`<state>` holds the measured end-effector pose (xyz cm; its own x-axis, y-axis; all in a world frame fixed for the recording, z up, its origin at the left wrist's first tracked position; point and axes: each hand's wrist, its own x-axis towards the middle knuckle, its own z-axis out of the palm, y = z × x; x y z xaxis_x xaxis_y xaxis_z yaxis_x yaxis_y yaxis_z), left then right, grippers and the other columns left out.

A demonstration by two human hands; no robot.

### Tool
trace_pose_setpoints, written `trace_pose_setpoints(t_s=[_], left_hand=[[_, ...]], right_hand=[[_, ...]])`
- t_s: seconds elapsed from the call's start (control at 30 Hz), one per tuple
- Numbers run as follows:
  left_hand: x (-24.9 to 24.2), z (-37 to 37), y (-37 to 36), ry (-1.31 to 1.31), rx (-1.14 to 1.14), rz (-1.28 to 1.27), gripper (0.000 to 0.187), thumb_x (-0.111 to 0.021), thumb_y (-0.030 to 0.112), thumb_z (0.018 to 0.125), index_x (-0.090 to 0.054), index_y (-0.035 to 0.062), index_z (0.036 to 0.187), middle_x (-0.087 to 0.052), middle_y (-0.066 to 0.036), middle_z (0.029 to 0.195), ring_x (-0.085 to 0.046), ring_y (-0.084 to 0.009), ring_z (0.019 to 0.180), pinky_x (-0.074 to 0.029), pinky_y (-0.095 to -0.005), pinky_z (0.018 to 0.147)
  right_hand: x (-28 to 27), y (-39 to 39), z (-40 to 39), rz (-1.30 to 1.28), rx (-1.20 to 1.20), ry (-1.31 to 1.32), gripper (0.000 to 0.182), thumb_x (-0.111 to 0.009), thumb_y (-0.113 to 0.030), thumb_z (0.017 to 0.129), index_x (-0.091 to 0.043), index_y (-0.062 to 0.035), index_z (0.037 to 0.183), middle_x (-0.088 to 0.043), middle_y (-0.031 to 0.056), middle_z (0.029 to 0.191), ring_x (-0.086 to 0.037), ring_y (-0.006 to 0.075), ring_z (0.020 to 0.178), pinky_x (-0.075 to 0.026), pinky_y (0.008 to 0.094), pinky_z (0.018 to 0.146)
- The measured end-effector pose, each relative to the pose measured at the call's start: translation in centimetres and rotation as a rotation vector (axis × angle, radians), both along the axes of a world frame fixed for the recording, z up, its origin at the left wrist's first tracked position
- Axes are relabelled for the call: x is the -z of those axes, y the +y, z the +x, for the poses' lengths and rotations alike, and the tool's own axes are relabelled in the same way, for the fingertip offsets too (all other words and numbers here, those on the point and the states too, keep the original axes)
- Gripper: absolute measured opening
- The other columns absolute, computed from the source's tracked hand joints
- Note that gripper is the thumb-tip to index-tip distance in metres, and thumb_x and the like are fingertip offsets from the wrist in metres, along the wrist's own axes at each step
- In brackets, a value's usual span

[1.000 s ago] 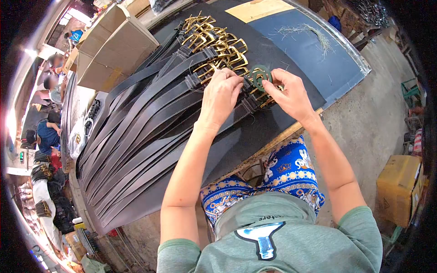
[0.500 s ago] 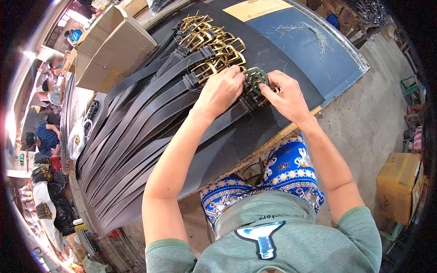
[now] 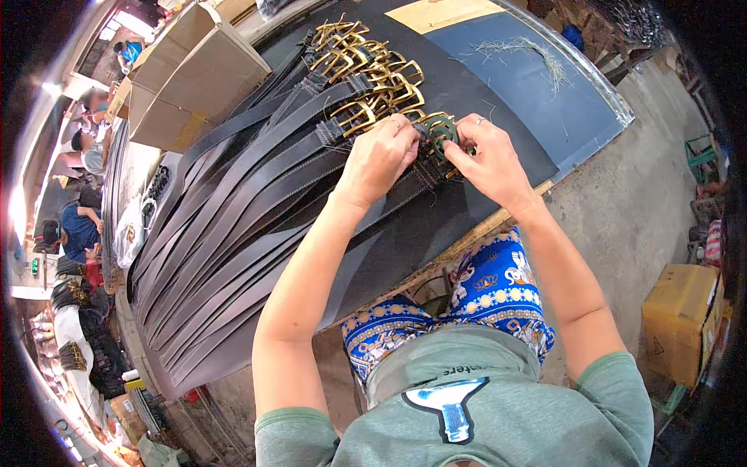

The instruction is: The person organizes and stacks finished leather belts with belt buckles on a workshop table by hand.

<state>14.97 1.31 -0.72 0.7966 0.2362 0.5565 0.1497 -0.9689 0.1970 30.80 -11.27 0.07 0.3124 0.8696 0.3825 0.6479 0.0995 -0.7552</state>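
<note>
Many dark leather belts (image 3: 257,183) lie fanned across the table, their gold buckles (image 3: 373,74) bunched at the upper end. My left hand (image 3: 381,156) is closed in a pinch over the buckle end of the nearest belts; whatever its fingertips grip is hidden. Close beside it, my right hand (image 3: 486,159) is closed around small scissors (image 3: 441,138) with dark green ring handles. Their blades cannot be made out against the dark belts. Under both hands, a belt with light stitching (image 3: 416,177) runs toward the lower left.
A cardboard box (image 3: 194,86) stands at the table's far left. Loose thread trimmings (image 3: 537,58) lie on the blue sheet (image 3: 506,86) at the back right. Another carton (image 3: 677,323) sits off to the right. Co-workers (image 3: 80,229) are at the far left.
Both hands stay almost in place at the buckle end, with the green-handled scissors still in the right. The view shifts slightly; the belts look otherwise the same.
</note>
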Motion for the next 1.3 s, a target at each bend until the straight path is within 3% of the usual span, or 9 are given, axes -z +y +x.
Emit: trace_pose_setpoints(t_s=[0.47, 0.57, 0.67, 0.9, 1.3], left_hand=[[0.2, -0.1, -0.1, -0.044, -0.018, -0.041, 0.012, -0.068, 0.003, 0.077, -0.062, 0.0043, 0.088, -0.063, -0.010, 0.089, -0.064, -0.0285, 0.084, -0.053, -0.0353, 0.073], [0.4, -0.4, -0.3, -0.125, -0.083, -0.132, 0.011, -0.069, 0.002, 0.077, -0.064, 0.0030, 0.087, -0.065, -0.010, 0.088, -0.065, -0.0250, 0.081, -0.054, -0.0324, 0.072], [1.1, -0.9, -0.9, -0.307, -0.214, -0.561, 0.008, -0.069, 0.000, 0.078, -0.067, 0.0014, 0.086, -0.066, -0.010, 0.087, -0.066, -0.0202, 0.077, -0.053, -0.0293, 0.069], [1.9, -1.0, -1.8, -0.478, -0.313, -0.514, 0.008, -0.069, -0.001, 0.078, -0.067, 0.0007, 0.086, -0.065, -0.009, 0.084, -0.064, -0.0169, 0.073, -0.052, -0.0272, 0.066], [2.4, -1.2, -2.1, -0.528, -0.299, -0.514, 0.010, -0.069, -0.003, 0.077, -0.066, 0.0005, 0.085, -0.065, -0.009, 0.085, -0.064, -0.0180, 0.075, -0.052, -0.0272, 0.067]], right_hand=[[-0.4, 0.2, 0.3, -0.018, -0.027, -0.037, 0.021, -0.065, -0.015, 0.079, -0.057, 0.0047, 0.074, -0.055, 0.0163, 0.074, -0.056, 0.0290, 0.068, -0.045, 0.0387, 0.061], [-0.8, 0.1, 0.3, -0.001, -0.008, 0.026, 0.021, -0.065, -0.014, 0.080, -0.057, 0.0047, 0.074, -0.055, 0.0163, 0.073, -0.056, 0.0293, 0.068, -0.044, 0.0386, 0.061], [-1.3, 0.4, 0.0, 0.051, -0.004, 0.054, 0.022, -0.065, -0.013, 0.080, -0.055, 0.0045, 0.073, -0.055, 0.0164, 0.073, -0.055, 0.0300, 0.067, -0.043, 0.0387, 0.061], [-0.8, 2.4, -1.2, 0.045, -0.116, -0.021, 0.023, -0.064, -0.013, 0.080, -0.052, 0.0038, 0.069, -0.054, 0.0175, 0.072, -0.055, 0.0327, 0.068, -0.043, 0.0414, 0.062], [-1.2, 3.1, -1.9, -0.021, -0.076, -0.180, 0.023, -0.063, -0.014, 0.079, -0.054, 0.0043, 0.069, -0.056, 0.0202, 0.077, -0.057, 0.0362, 0.078, -0.046, 0.0436, 0.070]])
